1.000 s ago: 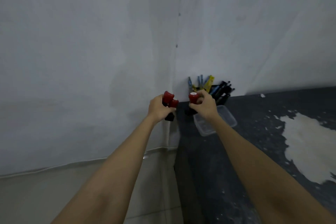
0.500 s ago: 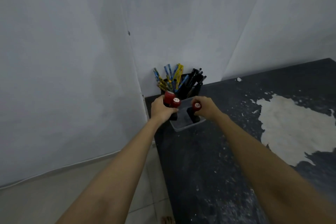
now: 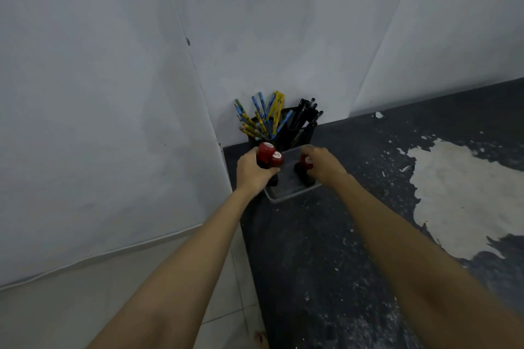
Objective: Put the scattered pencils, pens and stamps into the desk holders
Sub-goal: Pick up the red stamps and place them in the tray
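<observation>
My left hand (image 3: 253, 171) grips two red-topped stamps (image 3: 270, 154) with black bases at the left edge of a clear plastic tray (image 3: 286, 196). My right hand (image 3: 323, 165) holds a third red-topped stamp (image 3: 305, 162), whose black base sits low inside the tray at its right side. Behind the tray stands a black desk holder (image 3: 307, 133). Its left compartment holds several blue and yellow pencils (image 3: 262, 117), its right one several black pens (image 3: 307, 112).
The dark desk top (image 3: 326, 249) has a large worn pale patch (image 3: 459, 195) on the right. Its left edge drops to a tiled floor (image 3: 113, 292). Grey walls meet in a corner just behind the holder.
Both hands have come down toward the clear tray with their stamps. The right hand's stamp now sits lower inside the tray. My view has swung left, bringing the holder to centre.
</observation>
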